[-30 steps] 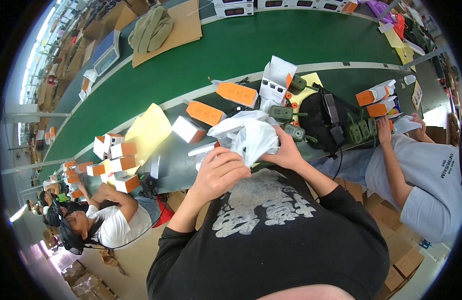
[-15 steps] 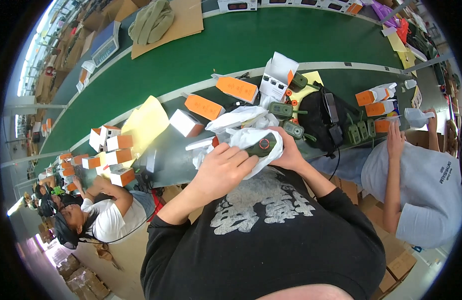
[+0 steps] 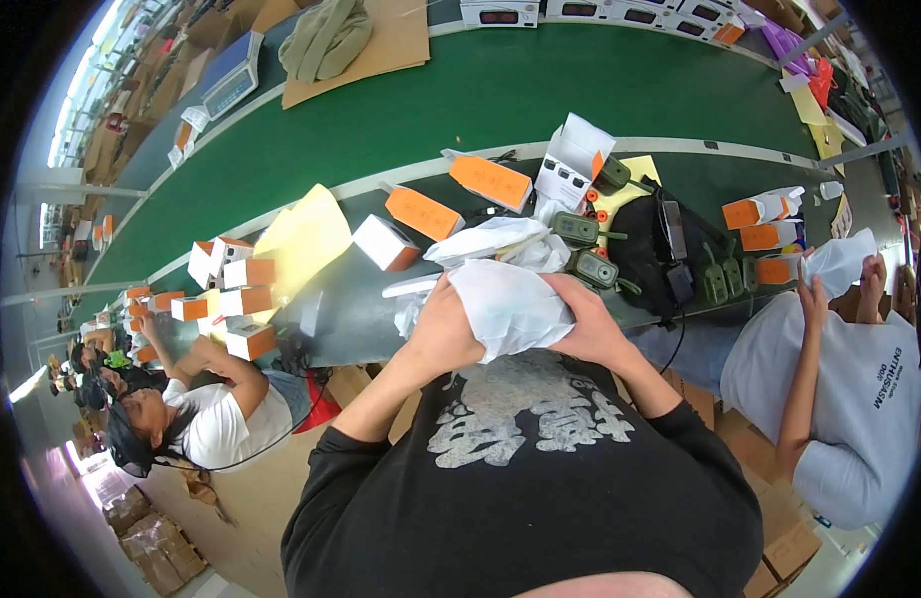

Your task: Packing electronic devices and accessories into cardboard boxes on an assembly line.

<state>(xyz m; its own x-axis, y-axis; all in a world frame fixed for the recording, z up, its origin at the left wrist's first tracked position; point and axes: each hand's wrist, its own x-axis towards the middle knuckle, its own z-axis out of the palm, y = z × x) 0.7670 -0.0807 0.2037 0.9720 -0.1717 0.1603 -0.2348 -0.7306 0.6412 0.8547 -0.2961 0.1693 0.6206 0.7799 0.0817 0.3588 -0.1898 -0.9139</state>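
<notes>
Just in front of my chest, a white plastic bag (image 3: 512, 311) is held between my two hands. My left hand (image 3: 447, 331) grips its left side, fingers partly hidden under the plastic. The right side is gripped by my right hand (image 3: 590, 324). Whatever lies inside the bag is covered now. Beyond it, more crumpled white bags (image 3: 500, 239) lie on the bench. Two dark green handheld devices with straps, one green device (image 3: 576, 229) and another green device (image 3: 593, 268), lie close past my right hand.
Orange-and-white boxes (image 3: 421, 212) and an open white box (image 3: 572, 164) stand beyond my hands. A black bag (image 3: 640, 239) lies to the right, near several green devices (image 3: 715, 282). Yellow paper (image 3: 306, 239) lies left. A green conveyor belt (image 3: 540, 85) runs behind. Co-workers sit on both sides.
The bag's opening, which showed a green device with a red-ringed round part, is now folded over it. My left hand has moved from across the front to the bag's left side.
</notes>
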